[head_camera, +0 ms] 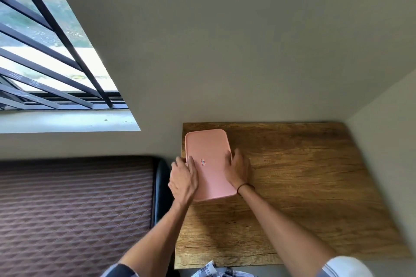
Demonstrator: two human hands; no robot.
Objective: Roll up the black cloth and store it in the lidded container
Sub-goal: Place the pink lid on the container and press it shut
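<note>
bare table (315, 186) lies open right of the container (209, 153); walls (225, 51) hem it.

One rectangular wooden table (304, 186) with a dark grain. One flat pink plastic container with rounded corners (210, 177), its lid on. One small red-edged label (203, 162) on that lid. Two bare hands: the left hand (183, 181) and the right hand (238, 171). One thin dark band (245, 185) round the right wrist. One brown quilted mattress (74, 216). One window with black metal bars (45, 51).
</note>
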